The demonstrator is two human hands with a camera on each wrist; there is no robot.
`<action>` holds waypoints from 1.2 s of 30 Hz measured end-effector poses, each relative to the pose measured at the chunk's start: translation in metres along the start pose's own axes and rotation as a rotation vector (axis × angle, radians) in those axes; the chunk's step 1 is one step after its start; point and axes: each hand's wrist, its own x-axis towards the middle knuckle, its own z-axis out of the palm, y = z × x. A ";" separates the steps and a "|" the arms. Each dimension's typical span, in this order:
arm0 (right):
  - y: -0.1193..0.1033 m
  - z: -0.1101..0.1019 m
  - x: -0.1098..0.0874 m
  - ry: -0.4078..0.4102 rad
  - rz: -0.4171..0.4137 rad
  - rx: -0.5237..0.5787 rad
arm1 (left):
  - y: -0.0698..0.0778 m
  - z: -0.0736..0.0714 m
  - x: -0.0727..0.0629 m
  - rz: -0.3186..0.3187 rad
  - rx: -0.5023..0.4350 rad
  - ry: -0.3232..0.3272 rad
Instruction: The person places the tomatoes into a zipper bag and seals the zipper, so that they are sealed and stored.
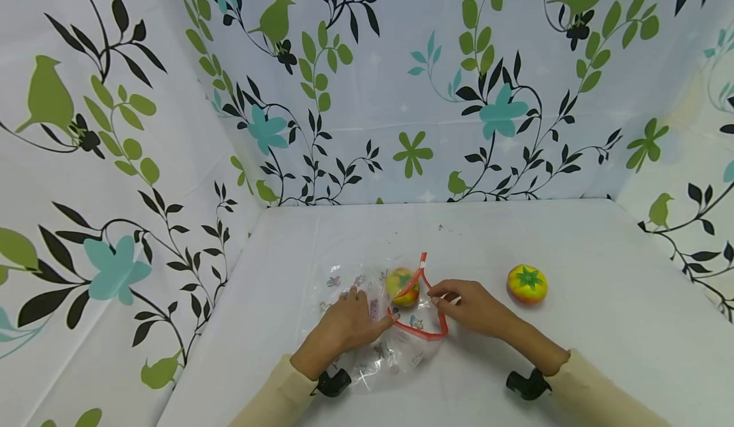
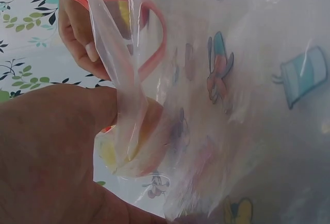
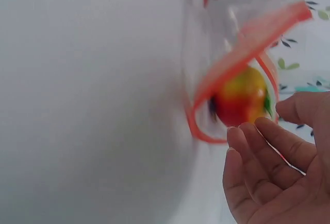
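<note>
A clear plastic bag with printed cartoon figures and a red-edged mouth lies on the table. Inside its mouth sits a yellow-red toy fruit with a green top, also in the right wrist view. My left hand rests on the bag with fingers extended, its thumb beside the mouth; film partly covers the thumb tip in the left wrist view. My right hand pinches the bag's red edge between thumb and forefinger. A second such toy fruit lies to the right, beyond the right hand.
The white-covered table has its far edge against a hanging curtain printed with leaves and birds. Similar cloth hangs along the left side. Dark wrist-worn devices sit at both sleeves.
</note>
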 end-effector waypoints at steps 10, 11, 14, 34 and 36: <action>0.018 -0.051 -0.009 0.202 -0.006 -0.121 | 0.001 -0.001 0.000 0.001 -0.006 -0.005; 0.019 -0.056 -0.010 0.212 -0.002 -0.124 | 0.001 -0.001 0.000 0.003 -0.005 -0.003; 0.025 -0.072 -0.015 0.229 0.024 -0.130 | 0.001 -0.001 0.000 0.003 -0.001 -0.001; 0.093 -0.134 -0.053 0.149 0.104 -0.126 | 0.001 -0.001 -0.001 -0.002 -0.005 -0.004; 0.100 -0.136 -0.057 0.140 0.107 -0.125 | 0.002 -0.001 -0.001 -0.003 -0.009 -0.006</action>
